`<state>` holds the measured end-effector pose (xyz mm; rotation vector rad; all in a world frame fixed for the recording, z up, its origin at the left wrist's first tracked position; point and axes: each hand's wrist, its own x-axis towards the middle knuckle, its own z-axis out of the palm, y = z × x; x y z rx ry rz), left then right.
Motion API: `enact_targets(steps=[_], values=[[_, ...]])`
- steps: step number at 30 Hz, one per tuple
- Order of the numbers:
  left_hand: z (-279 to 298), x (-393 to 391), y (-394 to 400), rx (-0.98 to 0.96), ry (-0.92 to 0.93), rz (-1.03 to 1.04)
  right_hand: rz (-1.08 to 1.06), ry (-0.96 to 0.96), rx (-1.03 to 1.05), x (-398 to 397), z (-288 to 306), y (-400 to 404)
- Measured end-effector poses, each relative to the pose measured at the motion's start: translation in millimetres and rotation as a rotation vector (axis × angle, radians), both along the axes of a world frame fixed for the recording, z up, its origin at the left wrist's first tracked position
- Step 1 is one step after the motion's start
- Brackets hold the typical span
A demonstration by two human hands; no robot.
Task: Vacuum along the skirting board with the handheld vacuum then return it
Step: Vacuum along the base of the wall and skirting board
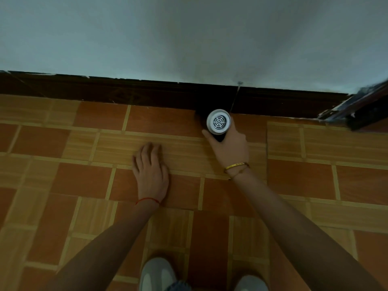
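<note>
My right hand [228, 147] grips the handheld vacuum [218, 122], a dark body with a round white vented end cap facing the camera. Its front end points at the dark brown skirting board [147, 94] where the board meets the floor; the nozzle itself is hidden in shadow. My left hand [151, 171] lies on the tiled floor with its fingers relaxed, holding nothing, to the left of the vacuum.
The floor [294, 181] is orange and tan patterned tile. A pale wall [189, 38] rises above the skirting. A dark door frame edge [357, 110] juts in at the right. My two grey shoes [157, 274] stand at the bottom of the view.
</note>
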<state>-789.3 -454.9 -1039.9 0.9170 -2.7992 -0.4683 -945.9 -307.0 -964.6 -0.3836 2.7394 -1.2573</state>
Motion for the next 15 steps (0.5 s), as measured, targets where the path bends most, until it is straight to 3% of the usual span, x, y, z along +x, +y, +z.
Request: enact_targets(steps=[6, 15], values=[[-4, 7, -13, -0.015, -0.009, 0.044, -0.071, 0.016, -0.007, -8, -10, 4], [-2, 5, -12, -0.013, -0.013, 0.065, 0.145, 0.047, 0.016, -6, -9, -49]])
